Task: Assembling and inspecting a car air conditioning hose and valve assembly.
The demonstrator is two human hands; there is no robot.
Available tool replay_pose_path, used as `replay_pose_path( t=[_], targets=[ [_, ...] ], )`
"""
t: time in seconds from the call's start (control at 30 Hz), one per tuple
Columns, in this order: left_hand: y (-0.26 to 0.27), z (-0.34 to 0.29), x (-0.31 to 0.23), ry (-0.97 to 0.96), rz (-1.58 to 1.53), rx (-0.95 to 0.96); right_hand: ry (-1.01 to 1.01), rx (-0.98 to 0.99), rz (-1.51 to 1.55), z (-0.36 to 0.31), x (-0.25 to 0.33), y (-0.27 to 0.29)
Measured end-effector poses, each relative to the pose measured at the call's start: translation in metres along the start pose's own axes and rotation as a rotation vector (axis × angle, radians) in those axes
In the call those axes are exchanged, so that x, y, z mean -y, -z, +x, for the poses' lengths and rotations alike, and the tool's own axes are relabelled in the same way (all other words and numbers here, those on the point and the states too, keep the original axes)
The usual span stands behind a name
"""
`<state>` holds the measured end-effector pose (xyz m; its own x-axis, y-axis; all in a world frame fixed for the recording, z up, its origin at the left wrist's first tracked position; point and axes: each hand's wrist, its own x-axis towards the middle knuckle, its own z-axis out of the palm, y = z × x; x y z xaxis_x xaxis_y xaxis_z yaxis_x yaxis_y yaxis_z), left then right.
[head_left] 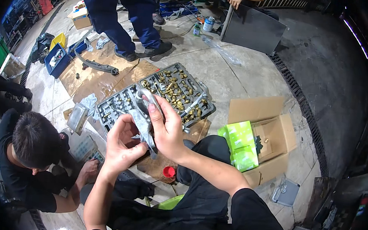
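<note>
Reference: we take our clock from the piece in hand, with 12 o'clock at the top of the view.
Held piece: a bent metal piece [149, 96], plain grey and smooth, with a dull shine along its rounded back; it curves over like a hook at its upper end. The lower part is hidden by fingers and cloth.
Where: raised between our two hands, near the middle of the view, in front of the open case.
Right hand: our right hand [169, 135] is closed round the metal piece from the 4 o'clock side, thumb pressed along the near face.
Left hand: our left hand [122, 153] is half curled at 7 o'clock, thumb and fingers bent toward the cloth; we cannot tell how firmly it grips, if at all.
Cloth: a grey cloth [141, 123], crumpled, hangs between the hands against the metal piece, its end drooping toward 6 o'clock.
Open case: a grey case [211, 109] at 1 o'clock, crowded with brass fittings [175, 86]; its other section reaches toward 10 o'clock.
Cup: a small red cup [169, 172] at 5 o'clock, near our knees.
Carton: an open cardboard box [287, 128] at 3 o'clock, a bright green package [240, 143] at its near side.
Co-worker: a person [34, 146] in black crouches at 8 o'clock, head bowed.
Bin: a blue bin [58, 68] at 10 o'clock on the floor.
</note>
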<state>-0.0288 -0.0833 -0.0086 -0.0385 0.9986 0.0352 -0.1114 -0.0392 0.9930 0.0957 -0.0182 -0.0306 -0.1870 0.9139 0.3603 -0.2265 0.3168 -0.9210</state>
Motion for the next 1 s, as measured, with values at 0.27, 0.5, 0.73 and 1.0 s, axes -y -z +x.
replay_pose_path(
  t=[0.27, 0.5, 0.73, 1.0],
  targets=[
    [-0.004, 0.0, 0.015, 0.08, -0.164, 0.005, 0.164, -0.081, -0.103, 0.003, 0.004, 0.004],
    [-0.007, -0.003, 0.018, -0.27, 0.155, -0.092, -0.019, -0.066, -0.05, 0.003, 0.007, 0.008],
    [0.003, 0.001, 0.006, -0.851, 0.925, -0.028, 0.116, -0.078, -0.065, 0.004, 0.003, 0.002],
    [0.001, -0.003, 0.016, -0.85, 0.962, -0.086, 0.049, -0.1, -0.032, 0.0, 0.001, -0.003]
  ],
)
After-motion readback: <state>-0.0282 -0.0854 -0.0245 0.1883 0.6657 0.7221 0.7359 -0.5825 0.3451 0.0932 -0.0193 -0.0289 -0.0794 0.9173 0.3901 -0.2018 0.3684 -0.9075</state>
